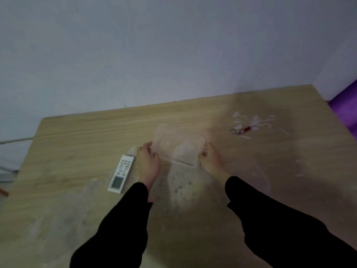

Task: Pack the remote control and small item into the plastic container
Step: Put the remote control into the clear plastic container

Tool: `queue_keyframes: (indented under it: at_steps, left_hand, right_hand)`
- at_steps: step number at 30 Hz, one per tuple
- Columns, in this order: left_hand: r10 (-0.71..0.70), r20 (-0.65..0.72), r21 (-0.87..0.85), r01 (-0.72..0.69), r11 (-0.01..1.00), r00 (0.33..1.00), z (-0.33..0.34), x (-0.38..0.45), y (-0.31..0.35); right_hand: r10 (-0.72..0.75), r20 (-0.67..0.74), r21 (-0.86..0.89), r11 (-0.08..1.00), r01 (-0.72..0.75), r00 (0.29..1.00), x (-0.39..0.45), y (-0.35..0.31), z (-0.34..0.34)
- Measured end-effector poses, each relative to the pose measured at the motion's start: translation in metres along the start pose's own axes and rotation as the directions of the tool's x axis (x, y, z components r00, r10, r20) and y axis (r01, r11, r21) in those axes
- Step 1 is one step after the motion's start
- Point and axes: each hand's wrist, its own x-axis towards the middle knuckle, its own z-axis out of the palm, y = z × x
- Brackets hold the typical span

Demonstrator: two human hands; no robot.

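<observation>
A clear rectangular plastic container (178, 145) is held at the middle of the wooden table (77, 132). My left hand (147, 160) grips its left end and my right hand (210, 158) grips its right end. A white remote control (121, 174) with a small screen lies flat just left of my left hand. A small red item with a metal ring (242, 130) lies on the table to the far right of the container. The view is blurred, so I cannot tell whether the container rests on the table or is lifted.
Several small white scraps (257, 120) are scattered around the red item at the back right. A purple object (345, 111) stands past the table's right edge. A pale wall (154, 55) runs along the table's far edge. A faint clear object (94, 183) lies left of the remote.
</observation>
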Motion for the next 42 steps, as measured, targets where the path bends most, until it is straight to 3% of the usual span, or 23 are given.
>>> queue_keyframes:
  at_steps: [3,8,18,20,24,31,33,37,40,42]
  left_hand:
    - [-0.06,-0.011,-0.117,0.059,0.991,0.998,-0.018,-0.051,-0.022]
    - [-0.086,0.026,-0.175,0.089,0.981,0.996,-0.036,-0.107,-0.055]
    - [-0.113,0.072,-0.225,0.126,0.966,0.991,-0.048,-0.158,-0.095]
    - [-0.091,0.002,-0.149,0.09,0.985,0.996,-0.058,-0.148,-0.1]
    - [0.033,-0.162,0.174,-0.005,0.985,0.986,-0.078,-0.108,-0.11]
    - [-0.121,-0.028,0.401,0.122,0.908,0.992,-0.085,-0.057,-0.115]
    - [-0.083,-0.016,0.412,0.082,0.908,0.996,-0.089,-0.054,-0.115]
    - [0.01,-0.015,0.218,-0.006,0.976,1.0,-0.096,-0.068,-0.102]
    - [0.201,0.021,0.026,-0.202,0.979,0.979,-0.092,-0.087,-0.077]
    - [0.37,0.114,0.005,-0.373,0.928,0.922,-0.088,-0.1,-0.062]
  right_hand:
    - [-0.026,0.029,-0.107,0.994,0.029,0.999,-0.034,0.007,0.002]
    - [-0.079,0.064,-0.191,0.977,0.09,0.995,-0.079,0.023,0.005]
    - [-0.089,0.062,-0.033,0.995,0.091,0.994,-0.145,0.066,0.003]
    - [-0.091,0.065,0.007,0.996,0.091,0.994,-0.145,0.072,0.003]
    - [-0.091,0.096,0.044,0.995,0.087,0.991,-0.146,0.084,0.001]
    - [-0.115,0.122,0.02,0.993,0.114,0.986,-0.145,0.09,-0.002]
    - [-0.115,0.113,0.034,0.993,0.112,0.987,-0.145,0.092,0.0]
    - [-0.114,0.135,0.03,0.993,0.111,0.984,-0.15,0.097,0.004]
    - [-0.139,0.096,0.053,0.99,0.134,0.986,-0.15,0.095,0.003]
    - [-0.154,0.096,0.082,0.986,0.146,0.983,-0.149,0.092,0.002]
